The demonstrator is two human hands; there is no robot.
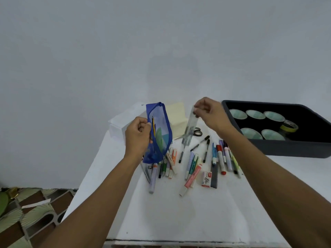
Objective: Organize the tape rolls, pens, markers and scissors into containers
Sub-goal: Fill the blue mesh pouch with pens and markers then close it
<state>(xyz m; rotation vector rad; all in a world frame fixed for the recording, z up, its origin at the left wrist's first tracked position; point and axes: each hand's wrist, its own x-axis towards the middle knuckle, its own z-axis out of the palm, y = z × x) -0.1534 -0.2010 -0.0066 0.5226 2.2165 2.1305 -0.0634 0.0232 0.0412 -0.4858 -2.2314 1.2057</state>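
Pens [199, 144] and markers [221, 158] lie scattered on the bench [161, 212] below and right of the blue mesh pouch [159, 129], with the scissors [198, 131] just right of it and the tape rolls [255, 114] in the dark tray [268, 146] farther right. You would probably do best to hold the pouch mouth wide and feed the strip in end-first. Your left hand [137, 136] grips the pouch's zip edge, fingers curled on it. Your right hand [208, 111], right of the pouch, pinches the top of a clear ruler-like strip [189, 126] that hangs down.
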